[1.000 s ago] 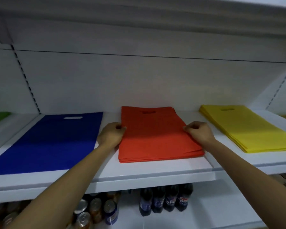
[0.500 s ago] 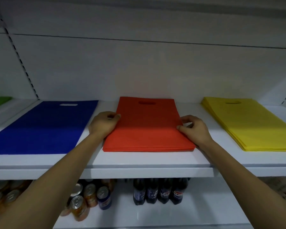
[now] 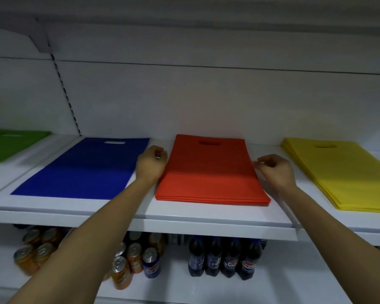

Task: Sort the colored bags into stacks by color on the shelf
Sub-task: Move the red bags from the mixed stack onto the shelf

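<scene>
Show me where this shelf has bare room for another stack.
Bare white shelf shows between the green fabric bag and the flat blue fabric bag, and along the front before the red fabric bag stack. Beside that stack it is crowded: left hand on one side, right hand toward the yellow fabric bag stack.

Pepsi globe logos on the dark bottles (image 3: 228, 257) and blue can (image 3: 150, 263); lettering illegible.

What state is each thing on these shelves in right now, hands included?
red bag stack, flat, edges aligned
blue bags, flat, thin
yellow bag stack, flat, thick
green bag, flat, partly cropped
left hand, fingers loosely curled by the red stack's left edge, holding nothing
right hand, fingers loosely curled by its right edge, holding nothing
Pepsi bottles, upright
</scene>
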Tool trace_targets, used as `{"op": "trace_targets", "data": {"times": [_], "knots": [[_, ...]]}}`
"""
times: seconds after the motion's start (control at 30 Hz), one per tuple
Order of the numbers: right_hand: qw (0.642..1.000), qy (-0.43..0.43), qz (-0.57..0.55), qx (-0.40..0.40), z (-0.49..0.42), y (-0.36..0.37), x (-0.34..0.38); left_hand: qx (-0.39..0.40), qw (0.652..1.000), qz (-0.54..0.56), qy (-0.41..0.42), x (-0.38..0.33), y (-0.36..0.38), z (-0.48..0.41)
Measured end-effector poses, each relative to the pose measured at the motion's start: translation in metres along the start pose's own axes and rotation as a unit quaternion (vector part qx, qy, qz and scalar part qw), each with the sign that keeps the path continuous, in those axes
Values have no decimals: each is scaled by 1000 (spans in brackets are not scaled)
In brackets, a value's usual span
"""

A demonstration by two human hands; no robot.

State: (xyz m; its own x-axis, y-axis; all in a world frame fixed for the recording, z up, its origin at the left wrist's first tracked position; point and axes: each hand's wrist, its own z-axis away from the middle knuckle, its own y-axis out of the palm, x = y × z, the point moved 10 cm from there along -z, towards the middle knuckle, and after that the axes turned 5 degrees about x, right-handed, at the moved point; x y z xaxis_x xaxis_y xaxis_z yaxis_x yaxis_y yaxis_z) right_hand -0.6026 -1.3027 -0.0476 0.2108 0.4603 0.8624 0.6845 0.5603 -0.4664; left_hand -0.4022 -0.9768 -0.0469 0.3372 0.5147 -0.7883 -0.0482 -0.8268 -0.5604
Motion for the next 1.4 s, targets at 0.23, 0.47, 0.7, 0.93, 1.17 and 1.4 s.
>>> {"op": "trace_targets", "data": {"times": [0.23, 0.47, 0.7, 0.93, 1.17, 1.4], "knots": [[972, -45, 227, 38, -2, 43, 81, -20, 997, -55, 51, -13, -87, -6], [951, -170, 227, 123, 59, 198, 214, -42, 925, -365, 97, 33, -249, 17], [905, -303, 173, 242, 208, 390, 371, -64, 834, -548, -17, 150, -451, 94], [841, -421, 155, 302, 381, 528, 485, -82, 792, -588, -143, 252, -610, 206], [783, -484, 152, 359, 485, 611, 529, -123, 779, -577, -213, 311, -699, 277], [737, -527, 139, 400, 542, 695, 570, -109, 754, -589, -270, 375, -752, 295]]}}
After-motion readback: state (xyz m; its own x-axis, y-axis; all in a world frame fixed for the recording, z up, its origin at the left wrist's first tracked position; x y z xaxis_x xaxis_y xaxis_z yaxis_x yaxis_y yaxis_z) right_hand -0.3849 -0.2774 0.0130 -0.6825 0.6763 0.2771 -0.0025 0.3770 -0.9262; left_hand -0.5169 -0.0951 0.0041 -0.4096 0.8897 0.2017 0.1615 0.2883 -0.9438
